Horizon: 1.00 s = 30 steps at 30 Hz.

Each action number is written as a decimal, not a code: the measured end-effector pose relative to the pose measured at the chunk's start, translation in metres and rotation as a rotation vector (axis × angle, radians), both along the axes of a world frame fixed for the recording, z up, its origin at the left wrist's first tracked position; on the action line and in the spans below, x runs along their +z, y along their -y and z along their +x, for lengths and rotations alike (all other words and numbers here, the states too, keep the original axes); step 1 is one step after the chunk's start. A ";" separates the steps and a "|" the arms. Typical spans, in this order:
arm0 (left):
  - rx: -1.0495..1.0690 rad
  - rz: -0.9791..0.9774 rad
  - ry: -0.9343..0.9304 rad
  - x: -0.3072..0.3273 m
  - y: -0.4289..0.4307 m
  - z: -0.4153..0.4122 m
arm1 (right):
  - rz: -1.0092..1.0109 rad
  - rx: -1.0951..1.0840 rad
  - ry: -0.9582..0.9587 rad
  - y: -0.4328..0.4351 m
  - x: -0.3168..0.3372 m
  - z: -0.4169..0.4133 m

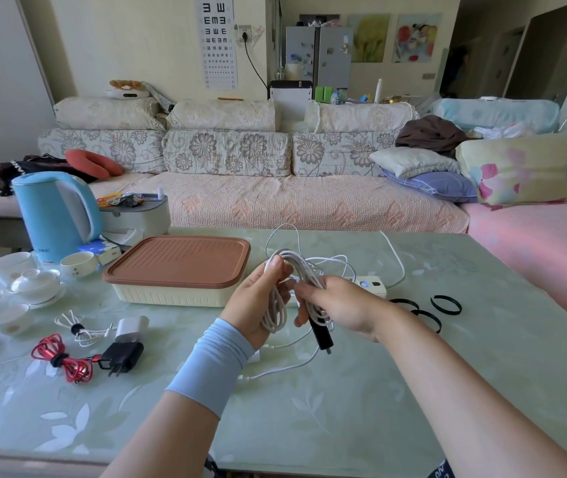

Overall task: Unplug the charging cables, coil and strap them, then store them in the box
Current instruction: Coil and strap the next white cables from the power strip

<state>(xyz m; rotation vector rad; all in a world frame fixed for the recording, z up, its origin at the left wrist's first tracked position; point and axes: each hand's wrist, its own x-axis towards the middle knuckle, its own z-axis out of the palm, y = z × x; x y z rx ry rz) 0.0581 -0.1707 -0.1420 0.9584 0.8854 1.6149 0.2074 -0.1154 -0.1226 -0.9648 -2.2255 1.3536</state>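
Note:
Above the table's middle, my left hand (258, 305) grips a coil of white cable (277, 313), thumb over its top. My right hand (335, 307) pinches the same coil from the right and holds a black strap (321, 334) that hangs down from it. Loose white cable (285, 365) trails from the coil across the table. Behind my hands lies a white power strip (371, 284). The cream box with a brown lid (180, 262) stands shut to the left. A red cable (63, 360) and a thin white cable (77, 327) lie coiled and strapped at left.
A white plug (132, 327) and a black plug (123, 357) lie by the strapped cables. Black strap loops (446, 305) sit at right. A blue kettle (54, 215), white tea cups (33, 282) and a grey container (137, 215) crowd the far left. A sofa runs behind the table.

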 end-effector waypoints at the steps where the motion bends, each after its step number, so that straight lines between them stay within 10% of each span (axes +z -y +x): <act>1: -0.014 0.018 0.005 0.000 0.000 0.002 | -0.011 0.002 -0.002 0.003 0.000 -0.003; 13: -0.137 -0.181 -0.106 0.006 0.007 0.005 | -0.034 0.050 0.046 0.023 -0.005 -0.020; 24: 0.019 -0.151 0.330 0.017 0.006 -0.011 | -0.560 0.072 -0.103 -0.005 -0.004 0.009; 30: -0.206 -0.189 0.025 0.009 0.008 -0.007 | -0.015 -0.257 -0.208 -0.008 0.005 0.000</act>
